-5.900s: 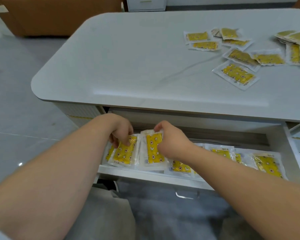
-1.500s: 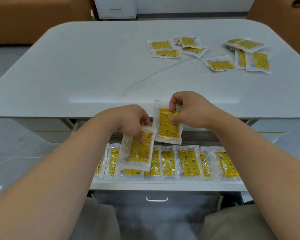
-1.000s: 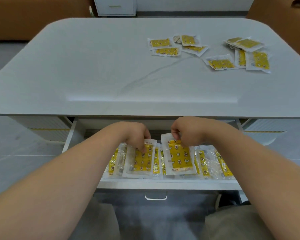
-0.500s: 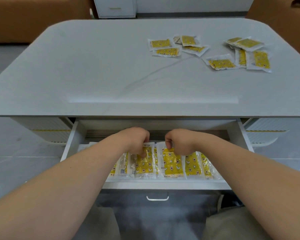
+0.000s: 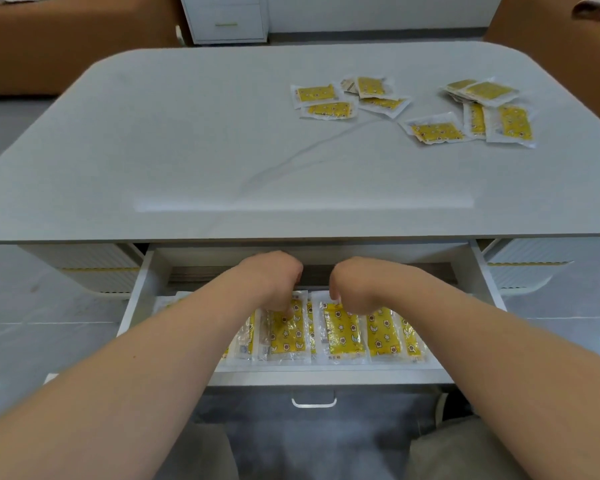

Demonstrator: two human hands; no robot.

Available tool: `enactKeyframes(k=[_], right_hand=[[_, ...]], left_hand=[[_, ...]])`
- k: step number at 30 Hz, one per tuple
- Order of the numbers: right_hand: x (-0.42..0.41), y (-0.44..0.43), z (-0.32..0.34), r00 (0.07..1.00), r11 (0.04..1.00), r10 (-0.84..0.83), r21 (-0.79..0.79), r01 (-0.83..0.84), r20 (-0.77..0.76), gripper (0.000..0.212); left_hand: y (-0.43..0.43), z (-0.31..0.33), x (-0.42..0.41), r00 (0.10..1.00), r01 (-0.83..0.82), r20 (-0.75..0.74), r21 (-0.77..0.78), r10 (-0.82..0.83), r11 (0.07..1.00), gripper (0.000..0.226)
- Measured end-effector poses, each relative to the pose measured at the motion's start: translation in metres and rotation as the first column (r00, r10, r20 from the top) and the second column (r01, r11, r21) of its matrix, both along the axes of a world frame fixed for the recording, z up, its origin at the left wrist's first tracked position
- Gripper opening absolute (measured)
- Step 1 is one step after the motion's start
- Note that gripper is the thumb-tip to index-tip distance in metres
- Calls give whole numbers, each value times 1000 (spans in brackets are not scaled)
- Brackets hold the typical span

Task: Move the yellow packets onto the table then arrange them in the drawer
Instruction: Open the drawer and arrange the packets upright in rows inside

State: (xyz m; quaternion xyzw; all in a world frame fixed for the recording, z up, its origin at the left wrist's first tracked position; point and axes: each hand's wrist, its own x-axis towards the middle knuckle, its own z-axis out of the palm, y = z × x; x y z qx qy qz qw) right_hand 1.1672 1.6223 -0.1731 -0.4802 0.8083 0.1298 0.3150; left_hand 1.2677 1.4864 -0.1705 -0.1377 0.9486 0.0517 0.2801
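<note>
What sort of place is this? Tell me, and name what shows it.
Probably a living room or lounge: a low white table with a drawer, a brown sofa beyond it, and a small white cabinet by the back wall. Left hand and right hand each pinch a packet in the drawer.

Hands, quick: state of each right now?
Left hand: fingers curled, pinching the left packet in the drawer.
Right hand: fingers curled, pinching the right packet at its top edge.

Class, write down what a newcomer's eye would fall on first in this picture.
The left hand and right hand curl over a neat row of packets in the open drawer, bottom centre. Farther back, loose packets lie scattered on the table's right side.
</note>
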Motion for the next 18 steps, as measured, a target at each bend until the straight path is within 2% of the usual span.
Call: enactKeyframes(k=[3,5,8,10,12,14,16,18], right_hand=[[-6,0,27,999,998,-35,-58,36,12,34],[-13,6,56,985,981,-123,-133,139,118,30],[-27,23,102,865,909,-287,-167,381,412,37],[-46,33,116,821,819,-366,-267,507,438,35],[-72,34,112,814,680,-476,-448,580,332,29],[-104,28,95,781,561,-613,-630,537,120,23],[-133,19,74,700,505,-714,-709,493,-21,29],[-159,9,56,659,515,-743,-729,451,-118,43]], left_hand=[[4,24,-6,1000,-18,21,50,17,999,50],[4,46,-9,999,-39,-7,125,40,991,43],[2,75,-13,963,-119,-191,325,188,938,23],[0,83,-25,856,-167,-386,424,345,890,17],[-6,78,-47,722,-184,-586,350,368,918,19],[-16,67,-78,646,-175,-705,234,291,956,26],[-29,56,-114,649,-189,-722,153,240,970,38],[-44,49,-148,687,-216,-704,37,179,976,48]])
